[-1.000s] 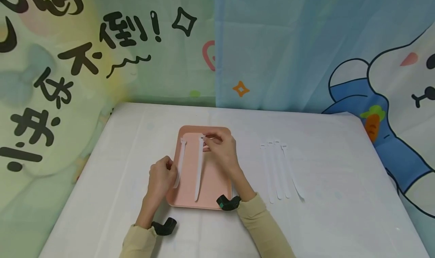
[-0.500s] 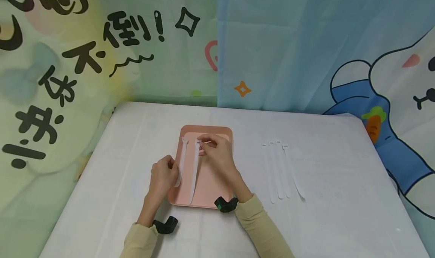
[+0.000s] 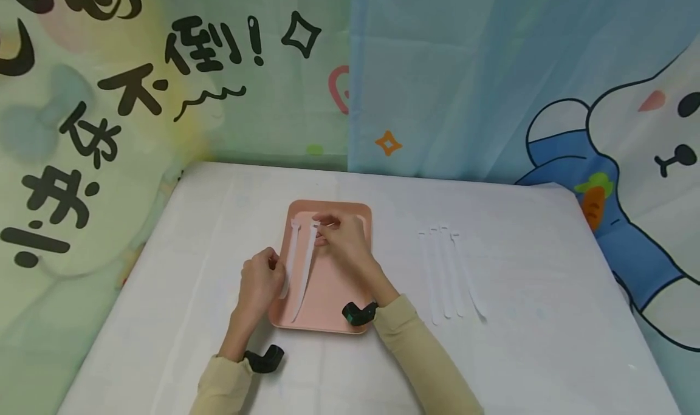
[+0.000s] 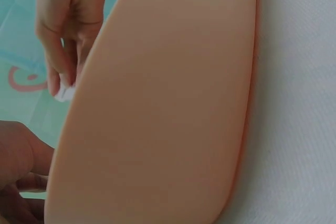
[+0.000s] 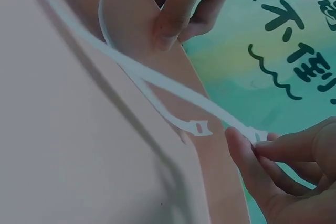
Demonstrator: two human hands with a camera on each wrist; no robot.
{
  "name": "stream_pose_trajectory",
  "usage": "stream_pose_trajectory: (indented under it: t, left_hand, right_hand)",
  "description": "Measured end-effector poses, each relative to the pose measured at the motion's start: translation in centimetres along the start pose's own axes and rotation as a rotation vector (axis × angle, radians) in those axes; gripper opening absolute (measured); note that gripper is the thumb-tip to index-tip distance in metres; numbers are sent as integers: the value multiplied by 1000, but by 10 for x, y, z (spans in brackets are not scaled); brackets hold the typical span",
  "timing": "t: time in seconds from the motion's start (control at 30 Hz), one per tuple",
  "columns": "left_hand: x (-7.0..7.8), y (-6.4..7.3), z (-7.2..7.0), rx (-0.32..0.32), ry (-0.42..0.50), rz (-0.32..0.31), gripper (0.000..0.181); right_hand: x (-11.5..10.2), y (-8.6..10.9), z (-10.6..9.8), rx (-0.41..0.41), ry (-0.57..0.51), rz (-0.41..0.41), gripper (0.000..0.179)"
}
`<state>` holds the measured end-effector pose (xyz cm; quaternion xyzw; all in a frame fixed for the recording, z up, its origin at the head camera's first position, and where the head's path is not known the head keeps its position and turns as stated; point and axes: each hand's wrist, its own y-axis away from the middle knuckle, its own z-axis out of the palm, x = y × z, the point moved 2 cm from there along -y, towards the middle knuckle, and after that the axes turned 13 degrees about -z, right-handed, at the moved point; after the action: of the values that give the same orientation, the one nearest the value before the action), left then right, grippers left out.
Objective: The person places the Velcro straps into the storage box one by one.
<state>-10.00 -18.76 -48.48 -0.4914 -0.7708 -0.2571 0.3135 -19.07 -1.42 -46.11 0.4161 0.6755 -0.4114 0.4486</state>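
Note:
In the head view, my right hand [image 3: 347, 239] pinches the slotted head of a white strap tie [image 3: 303, 275] between thumb and fingers. The strap slants down over the pink tray [image 3: 339, 296], and its shadow shows on the tray floor in the right wrist view. A second white strap tie [image 3: 292, 248] lies along the tray's left side; its slotted end [image 5: 181, 124] shows in the right wrist view, partly crossed by the held strap [image 5: 178, 88]. At the tray's left edge, my left hand [image 3: 261, 278] grips the rim with curled fingers, the thumb [image 5: 167, 40] on the inner side.
Several more white strap ties [image 3: 445, 269] lie side by side on the white-covered table [image 3: 536, 269], right of the tray. Black wrist cameras [image 3: 265, 359] sit on both wrists. Printed curtains [image 3: 437, 87] hang behind the table.
My right hand has shifted left with the strap tie, bringing it closer to the strap at the tray's left side; its lower end swung left. My left hand stays at the rim.

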Motion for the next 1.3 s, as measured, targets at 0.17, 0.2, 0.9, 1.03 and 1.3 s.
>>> stream_pose_trajectory:
  t: [0.17,0.2,0.9,1.03,1.3]
  left_hand:
    - [1,-2,-1,6,-7,-3,14]
    - [1,-2,-1,4,-9,-5,14]
    - [0,-2,-1,-5,-6,-22,13]
    - [0,-1,-1,-7,-4,-29,13]
    - [-1,0,-2,-2,0,-39,12]
  right_hand:
    - [1,-11,4,-79,61,23,24]
    - [1,-14,5,-92,59,41,24]
    - [22,-29,27,-160,25,134,23]
    - [24,-28,29,-194,96,120,25]
    - [24,-26,29,-246,195,63,27]
